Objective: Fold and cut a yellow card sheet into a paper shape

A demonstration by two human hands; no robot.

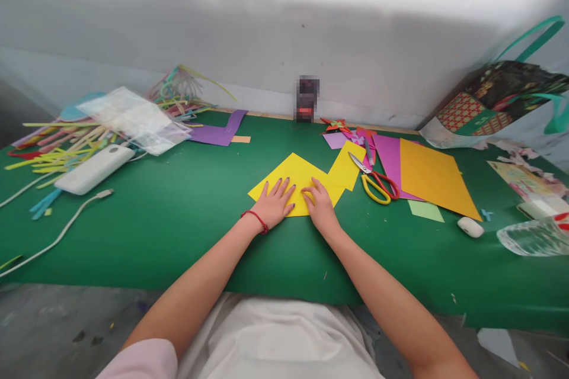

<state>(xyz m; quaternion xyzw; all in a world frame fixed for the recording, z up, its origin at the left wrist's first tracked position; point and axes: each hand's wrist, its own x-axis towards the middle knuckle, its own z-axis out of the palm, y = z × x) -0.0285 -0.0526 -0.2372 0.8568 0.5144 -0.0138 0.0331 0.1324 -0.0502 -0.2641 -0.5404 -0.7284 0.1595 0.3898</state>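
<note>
A sheet of yellow paper [294, 167], seemingly folded, lies on the green table with one corner pointing away from me. My left hand [273, 204] rests flat on its left part, fingers spread, a red cord around the wrist. On its right part, my right hand [320, 207] touches the paper with loosely bent, parted fingers. A second yellow piece [348, 164] adjoins the sheet at the right. Scissors with one red and one yellow handle [377, 185] lie partly over that piece, blades slightly apart. The paper's lower edge is partly hidden by my hands.
On the left are many colored paper strips [80, 145], a clear plastic bag [137, 118], a white power bank [95, 169] and a cable [66, 228]. To the right lie an orange sheet [433, 174], a white case [470, 227] and a plastic bottle [531, 237].
</note>
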